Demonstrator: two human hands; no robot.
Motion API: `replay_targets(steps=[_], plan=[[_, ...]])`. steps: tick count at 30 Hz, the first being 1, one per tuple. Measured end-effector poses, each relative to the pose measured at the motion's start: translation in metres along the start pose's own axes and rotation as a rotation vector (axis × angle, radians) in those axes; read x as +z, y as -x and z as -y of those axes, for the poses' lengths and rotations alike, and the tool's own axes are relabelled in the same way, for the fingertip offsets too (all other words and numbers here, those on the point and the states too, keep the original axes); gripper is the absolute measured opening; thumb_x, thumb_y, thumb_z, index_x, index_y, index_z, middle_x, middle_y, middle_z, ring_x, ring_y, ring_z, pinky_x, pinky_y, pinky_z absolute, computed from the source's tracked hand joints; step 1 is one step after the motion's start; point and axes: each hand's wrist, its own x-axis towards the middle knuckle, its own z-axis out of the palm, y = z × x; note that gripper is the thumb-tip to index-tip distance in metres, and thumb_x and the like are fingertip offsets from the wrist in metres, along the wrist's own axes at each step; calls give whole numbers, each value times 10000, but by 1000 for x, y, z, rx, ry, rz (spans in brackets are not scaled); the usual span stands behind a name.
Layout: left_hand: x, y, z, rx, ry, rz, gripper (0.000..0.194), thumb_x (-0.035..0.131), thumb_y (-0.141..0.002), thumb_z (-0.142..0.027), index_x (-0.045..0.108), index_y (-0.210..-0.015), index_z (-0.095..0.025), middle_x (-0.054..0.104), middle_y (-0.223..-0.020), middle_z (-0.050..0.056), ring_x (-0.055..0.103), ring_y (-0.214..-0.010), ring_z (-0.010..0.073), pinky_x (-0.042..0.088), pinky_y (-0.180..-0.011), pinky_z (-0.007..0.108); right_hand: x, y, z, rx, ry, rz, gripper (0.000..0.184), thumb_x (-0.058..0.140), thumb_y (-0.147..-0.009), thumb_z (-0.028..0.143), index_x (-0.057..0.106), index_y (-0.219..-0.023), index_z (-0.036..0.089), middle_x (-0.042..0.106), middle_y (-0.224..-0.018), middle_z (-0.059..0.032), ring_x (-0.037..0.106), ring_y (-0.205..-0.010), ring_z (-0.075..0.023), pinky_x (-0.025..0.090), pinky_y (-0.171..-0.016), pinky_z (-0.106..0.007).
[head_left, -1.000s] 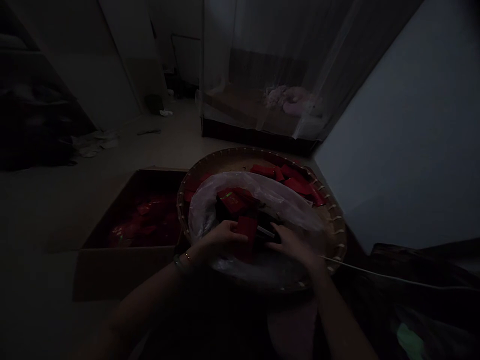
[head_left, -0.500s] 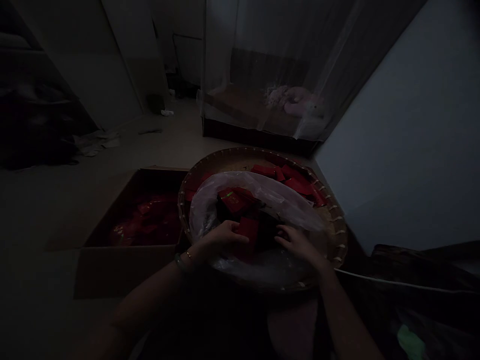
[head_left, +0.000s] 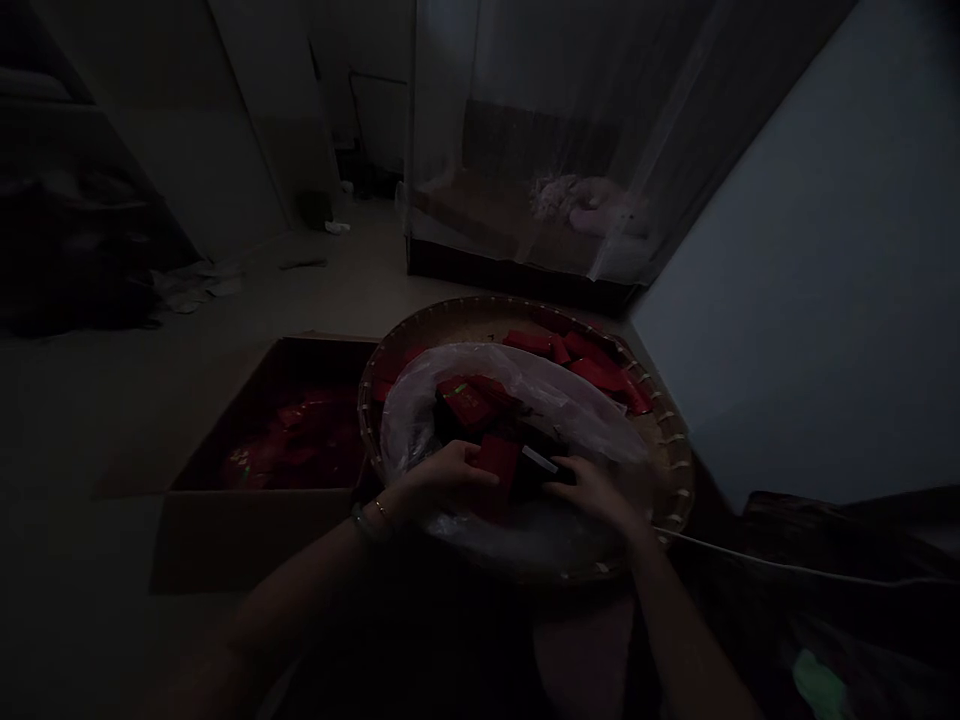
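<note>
My left hand [head_left: 448, 474] grips a red envelope [head_left: 496, 468], thumb on its upper face, over the open mouth of a clear plastic bag [head_left: 499, 362]. Opposite it, my right hand [head_left: 591, 490] has thumb and fingers closed at a small pale strip [head_left: 539, 459]; the dark hides what it belongs to. Other red envelopes [head_left: 466, 400], with gold marking, lie inside the bag. The bag rests in a wide round woven bamboo tray [head_left: 679, 455]. More red envelopes [head_left: 600, 374] lie along the tray's far right side.
Left of the tray stands an open cardboard box [head_left: 255, 540] with red items inside. A netted bed [head_left: 517, 265] is behind, a pale wall [head_left: 810, 300] at right. A white cord [head_left: 780, 568] runs rightward from the tray. The room is very dim.
A pale strip has come into view at my right fingertips, and the right hand has shifted slightly. My left hand keeps its hold on the red envelope, almost unmoved.
</note>
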Motion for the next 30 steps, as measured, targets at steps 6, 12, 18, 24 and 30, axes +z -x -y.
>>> replay_targets(steps=[6, 12, 18, 24, 30], plan=[[5, 0, -2, 2, -36, 5, 399, 801, -526, -255, 673, -867, -93, 659, -723, 17, 579, -591, 115, 452, -598, 224, -33, 12, 8, -5, -236, -5, 464, 645, -709, 438, 668, -1101, 191, 695, -1074, -55, 633, -981, -256, 503, -819, -335], [23, 3, -10, -28, -86, 30, 311, 764, -550, -234, 675, -814, -97, 630, -644, -8, 546, -521, 98, 419, -523, 199, -27, 10, 45, -47, -193, 58, 395, 699, -674, 390, 708, -1022, 204, 716, -990, -49, 654, -848, -230, 518, -715, -313], [21, 6, -7, -20, -111, 65, 341, 774, -563, -281, 693, -836, -93, 622, -627, -13, 532, -520, 89, 397, -508, 186, -23, 1, 50, -23, -181, 15, 377, 651, -720, 401, 713, -1017, 179, 730, -934, -63, 666, -835, -253, 527, -704, -340], [10, 3, 3, -92, -103, 136, 336, 777, -543, -277, 703, -818, -98, 635, -617, -5, 548, -515, 97, 401, -509, 190, -29, -4, 38, -48, -257, -22, 401, 663, -708, 416, 699, -1040, 194, 712, -1034, -55, 649, -953, -259, 511, -827, -363], [6, 2, 2, -57, -149, 100, 332, 749, -584, -320, 696, -810, -82, 631, -596, 29, 519, -465, 89, 360, -455, 188, -39, -1, 32, 2, -272, -1, 431, 653, -701, 470, 703, -1021, 186, 722, -962, -45, 660, -909, -240, 529, -780, -323]])
